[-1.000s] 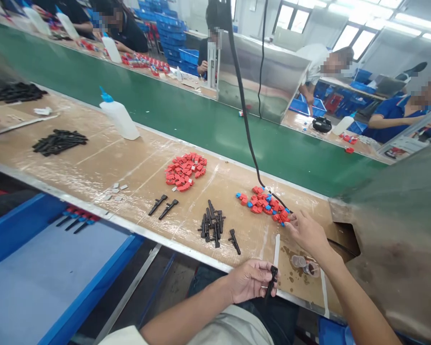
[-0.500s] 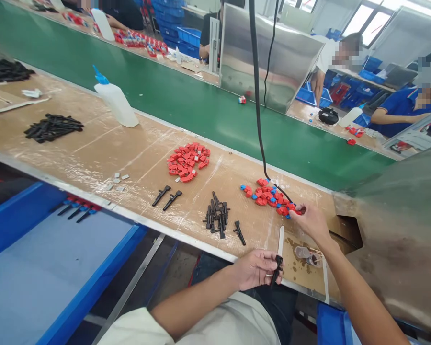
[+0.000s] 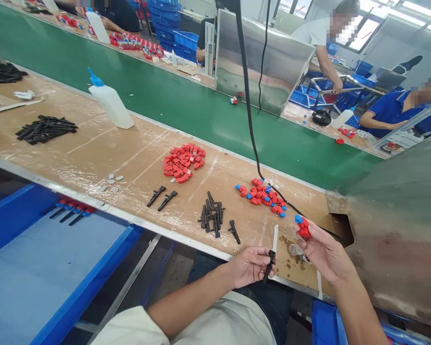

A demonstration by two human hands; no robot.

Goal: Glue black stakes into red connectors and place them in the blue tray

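My left hand (image 3: 250, 266) is closed on a black plastic piece (image 3: 269, 266), a rod with a blocky head, held at the table's front edge. In my right hand (image 3: 325, 249) a red-and-blue plastic piece (image 3: 302, 227) is pinched between thumb and fingers, raised over the right end of the table. Behind it lies a pile of red-and-blue pieces (image 3: 262, 193). Left of my left hand are a heap of black pieces (image 3: 211, 214) and a single black piece (image 3: 233, 232). Two more black pieces (image 3: 167, 200) lie farther left, near a pile of red pieces (image 3: 184, 163).
A black cable (image 3: 249, 96) hangs down onto the table. A white bottle (image 3: 111, 103) stands near the green belt (image 3: 172, 103). Small clear cups (image 3: 296, 249) sit by my right hand. A blue tray (image 3: 93, 254) is below left. Co-workers are across the belt.
My right hand has lifted a red-and-blue piece from the pile and brought it nearer to me. My left hand still holds the black piece. A co-worker opposite has straightened up.
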